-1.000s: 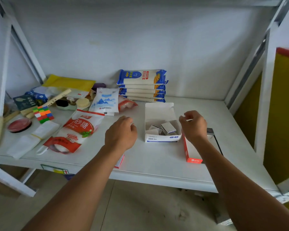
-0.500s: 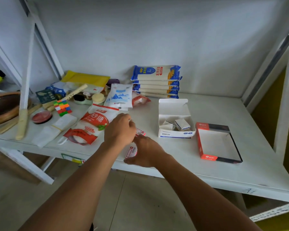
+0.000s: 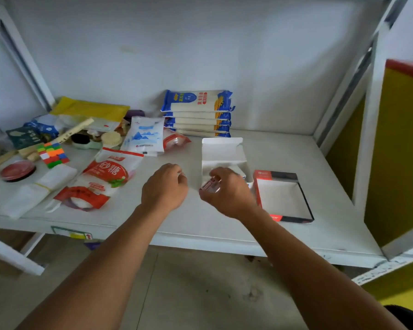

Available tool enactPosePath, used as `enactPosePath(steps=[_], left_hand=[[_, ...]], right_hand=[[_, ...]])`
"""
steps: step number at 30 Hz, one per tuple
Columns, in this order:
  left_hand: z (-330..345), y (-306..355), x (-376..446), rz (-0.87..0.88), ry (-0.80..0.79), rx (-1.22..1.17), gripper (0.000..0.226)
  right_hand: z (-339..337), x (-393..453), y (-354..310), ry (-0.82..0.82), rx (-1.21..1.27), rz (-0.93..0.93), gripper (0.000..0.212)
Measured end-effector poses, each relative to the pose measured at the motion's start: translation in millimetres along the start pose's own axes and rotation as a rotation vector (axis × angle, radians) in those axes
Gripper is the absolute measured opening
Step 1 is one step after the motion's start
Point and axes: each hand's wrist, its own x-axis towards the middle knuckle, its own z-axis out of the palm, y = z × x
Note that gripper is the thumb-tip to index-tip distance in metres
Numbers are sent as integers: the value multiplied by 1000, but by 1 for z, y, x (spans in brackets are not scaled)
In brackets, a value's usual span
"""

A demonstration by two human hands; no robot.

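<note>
My right hand (image 3: 227,191) pinches a small red-and-white packet (image 3: 210,186) just in front of an open white carton (image 3: 222,153) on the white shelf (image 3: 284,236). The hand covers most of the carton's inside, so its contents are hidden. My left hand (image 3: 165,186) hovers to the left of the carton with fingers curled; a bit of something white shows at its fingertips, but I cannot tell whether it holds anything.
An empty red-and-black tray box (image 3: 281,198) lies right of the carton. A stack of blue noodle packs (image 3: 198,113) stands at the back. Sugar bag (image 3: 105,177), white pouch (image 3: 144,136), colour cube (image 3: 53,154) and red lid (image 3: 17,170) crowd the left.
My right hand picked the small packet up near the shelf's front edge and carried it right and back to the white carton. My left hand stayed near the shelf's middle.
</note>
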Motion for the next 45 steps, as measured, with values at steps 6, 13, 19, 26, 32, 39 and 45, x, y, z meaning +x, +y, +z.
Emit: enactPosePath(steps=[6, 13, 19, 26, 32, 39, 45], left_hand=[[20, 33, -4, 90, -34, -22, 15], [42, 67, -10, 235, -116, -118, 18], [47, 70, -8, 347, -176, -206, 17], [-11, -40, 9, 126, 44, -140, 27], [20, 23, -5, 84, 41, -119, 40], [32, 16, -10, 150, -15, -134, 40], [22, 14, -9, 89, 188, -73, 37]], right_hand=[[-71, 9, 84, 228, -104, 367, 52], [-84, 8, 121, 182, -250, 469, 46], [-69, 11, 115, 219, -251, 359, 49], [45, 46, -33, 214, -332, -248, 29], [36, 26, 0, -37, -540, -152, 30], [45, 27, 15, -117, -562, -27, 31], [21, 31, -9, 23, -158, 10, 42]])
